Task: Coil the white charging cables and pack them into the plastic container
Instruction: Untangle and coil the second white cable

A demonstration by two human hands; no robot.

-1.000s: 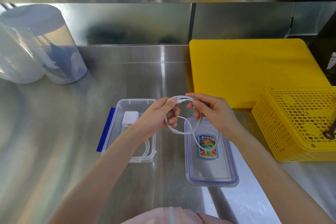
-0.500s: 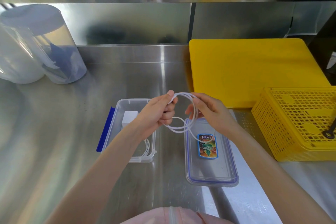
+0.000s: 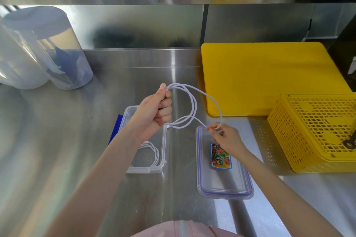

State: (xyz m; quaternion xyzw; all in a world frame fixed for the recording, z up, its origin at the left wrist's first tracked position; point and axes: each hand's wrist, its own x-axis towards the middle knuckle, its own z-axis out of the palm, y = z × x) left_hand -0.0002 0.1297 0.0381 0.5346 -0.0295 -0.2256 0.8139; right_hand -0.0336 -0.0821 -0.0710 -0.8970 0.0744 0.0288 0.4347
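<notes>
Gripping white cable (image 3: 189, 102) loops in closed left hand (image 3: 154, 113) above plastic container (image 3: 162, 150), right hand (image 3: 224, 137) pinching cable's loose end over lid (image 3: 227, 184), another coiled cable (image 3: 152, 150) lying inside container, steel counter (image 3: 57, 140) beneath

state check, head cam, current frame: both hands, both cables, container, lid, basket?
left hand: fisted on coil loops
right hand: pinching cable's loose run
white cable: partly coiled, in the air
container: open, unlidded
coiled cable: inside container
lid: off, flat on counter
yellow basket: upside down
</notes>
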